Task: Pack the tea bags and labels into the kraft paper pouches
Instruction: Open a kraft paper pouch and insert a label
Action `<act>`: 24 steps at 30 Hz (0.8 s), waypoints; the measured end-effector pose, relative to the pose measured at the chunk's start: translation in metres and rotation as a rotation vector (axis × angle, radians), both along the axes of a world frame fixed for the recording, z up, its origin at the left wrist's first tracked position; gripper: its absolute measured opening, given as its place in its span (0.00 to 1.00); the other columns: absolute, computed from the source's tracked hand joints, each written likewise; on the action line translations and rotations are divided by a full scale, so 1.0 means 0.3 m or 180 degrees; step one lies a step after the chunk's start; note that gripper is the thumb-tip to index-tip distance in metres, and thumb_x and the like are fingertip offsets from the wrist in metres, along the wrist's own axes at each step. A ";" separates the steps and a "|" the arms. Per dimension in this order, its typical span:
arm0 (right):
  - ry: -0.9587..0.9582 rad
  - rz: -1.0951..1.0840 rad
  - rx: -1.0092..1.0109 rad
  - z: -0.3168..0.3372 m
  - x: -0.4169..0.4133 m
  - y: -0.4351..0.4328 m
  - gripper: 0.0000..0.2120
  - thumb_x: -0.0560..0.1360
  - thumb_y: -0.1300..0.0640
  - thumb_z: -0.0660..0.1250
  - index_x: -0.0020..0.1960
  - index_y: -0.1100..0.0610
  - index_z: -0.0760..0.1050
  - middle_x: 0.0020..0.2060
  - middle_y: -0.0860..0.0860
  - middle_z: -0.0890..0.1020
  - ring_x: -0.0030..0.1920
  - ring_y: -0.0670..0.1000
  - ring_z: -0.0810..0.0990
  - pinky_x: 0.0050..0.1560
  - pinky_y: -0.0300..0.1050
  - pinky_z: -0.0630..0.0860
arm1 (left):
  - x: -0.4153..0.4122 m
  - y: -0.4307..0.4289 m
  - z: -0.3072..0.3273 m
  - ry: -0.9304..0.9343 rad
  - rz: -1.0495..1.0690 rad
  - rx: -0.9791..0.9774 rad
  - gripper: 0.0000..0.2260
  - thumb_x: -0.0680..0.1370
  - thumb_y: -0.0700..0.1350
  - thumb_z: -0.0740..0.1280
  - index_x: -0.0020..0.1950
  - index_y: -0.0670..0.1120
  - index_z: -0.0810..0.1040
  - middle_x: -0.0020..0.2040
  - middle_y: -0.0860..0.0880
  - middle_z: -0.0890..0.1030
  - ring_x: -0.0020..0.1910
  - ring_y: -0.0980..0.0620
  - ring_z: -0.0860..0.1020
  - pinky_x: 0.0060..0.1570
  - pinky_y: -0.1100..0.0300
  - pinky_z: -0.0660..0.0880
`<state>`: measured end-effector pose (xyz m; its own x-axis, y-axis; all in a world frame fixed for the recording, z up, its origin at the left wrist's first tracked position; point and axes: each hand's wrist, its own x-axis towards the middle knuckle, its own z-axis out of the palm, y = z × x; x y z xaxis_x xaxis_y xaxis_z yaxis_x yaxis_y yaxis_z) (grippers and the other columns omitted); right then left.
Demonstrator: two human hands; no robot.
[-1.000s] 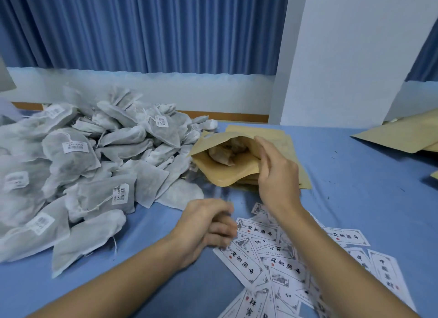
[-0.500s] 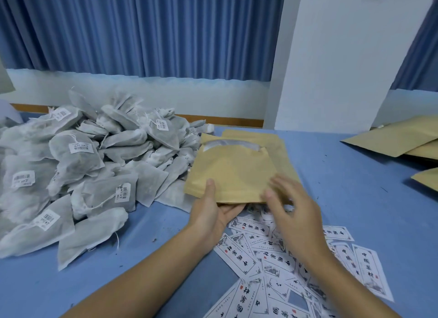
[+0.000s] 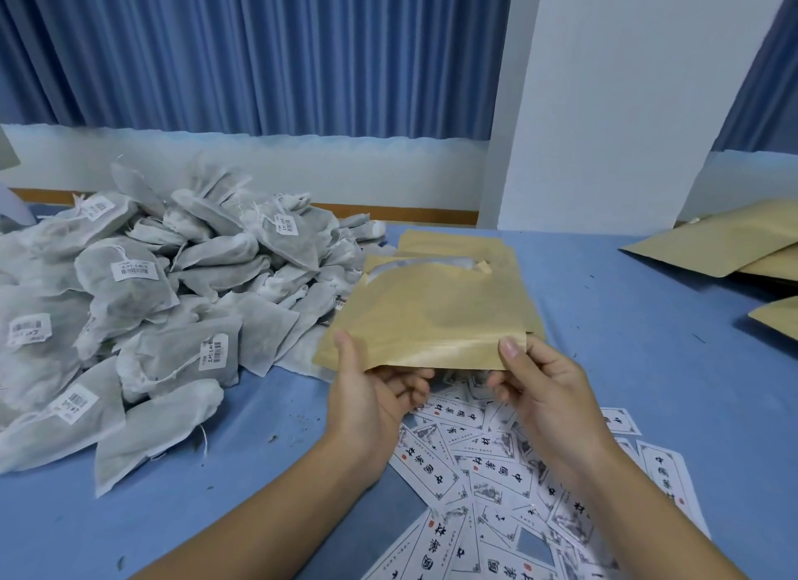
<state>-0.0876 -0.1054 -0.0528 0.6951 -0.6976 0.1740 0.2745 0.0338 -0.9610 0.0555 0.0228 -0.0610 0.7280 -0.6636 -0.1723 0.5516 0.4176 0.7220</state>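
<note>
A heap of tea bags (image 3: 151,320) lay at the left of the blue table (image 3: 626,342). The left hand (image 3: 371,389) pinched the kraft paper pouch (image 3: 432,316) at its near left corner, thumb on top. The right hand (image 3: 535,385) pinched the near right corner likewise. Scattered labels (image 3: 496,471) lay below both hands, and spare pouches (image 3: 725,238) lay far right.

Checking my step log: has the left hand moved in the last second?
Yes. The left hand went forward from the near left edge of the scattered labels to hold the kraft pouch at its near left corner.
</note>
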 end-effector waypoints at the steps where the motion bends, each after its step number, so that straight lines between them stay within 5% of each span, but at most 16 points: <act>1: -0.0007 0.0007 0.0036 -0.003 0.003 0.002 0.10 0.78 0.51 0.69 0.50 0.57 0.84 0.39 0.53 0.81 0.39 0.50 0.78 0.42 0.43 0.74 | -0.005 0.001 -0.002 -0.0017 0.0200 0.0004 0.32 0.80 0.68 0.51 0.54 0.42 0.80 0.30 0.41 0.77 0.25 0.49 0.74 0.25 0.59 0.72; 5: -0.0022 0.0033 0.0279 0.006 0.019 0.022 0.09 0.78 0.53 0.69 0.40 0.51 0.83 0.33 0.51 0.78 0.35 0.49 0.76 0.38 0.40 0.75 | -0.018 0.002 0.009 -0.0405 0.1019 -0.0019 0.26 0.79 0.67 0.58 0.34 0.52 0.84 0.23 0.44 0.72 0.20 0.50 0.67 0.25 0.60 0.64; 10: -0.0199 -0.0162 0.0844 0.014 0.001 0.004 0.06 0.77 0.56 0.71 0.41 0.55 0.81 0.34 0.54 0.77 0.31 0.46 0.77 0.31 0.34 0.76 | 0.003 0.027 0.016 -0.0845 0.0908 -0.0139 0.17 0.81 0.56 0.64 0.42 0.47 0.84 0.29 0.38 0.77 0.24 0.47 0.71 0.24 0.59 0.69; 15: 0.0012 0.0102 0.0015 0.013 0.013 0.053 0.08 0.76 0.54 0.70 0.46 0.58 0.84 0.32 0.58 0.80 0.33 0.50 0.77 0.35 0.38 0.75 | -0.071 0.008 -0.018 -0.0947 -0.0327 0.0435 0.16 0.69 0.51 0.79 0.41 0.40 0.81 0.35 0.42 0.78 0.28 0.50 0.72 0.25 0.60 0.66; 19: 0.0027 0.0217 -0.0472 0.012 0.024 0.085 0.09 0.77 0.58 0.70 0.46 0.64 0.84 0.33 0.60 0.81 0.34 0.51 0.79 0.35 0.40 0.76 | -0.097 0.011 -0.026 -0.1219 -0.0680 0.0415 0.12 0.75 0.48 0.75 0.42 0.39 0.82 0.37 0.42 0.78 0.34 0.50 0.72 0.29 0.59 0.65; 24: 0.0113 -0.0056 -0.0203 0.001 0.024 0.095 0.08 0.75 0.58 0.73 0.46 0.63 0.82 0.32 0.60 0.80 0.34 0.56 0.76 0.35 0.43 0.75 | -0.096 0.005 -0.031 -0.1193 -0.0553 0.0516 0.12 0.71 0.50 0.76 0.42 0.40 0.83 0.36 0.43 0.77 0.30 0.50 0.70 0.29 0.59 0.64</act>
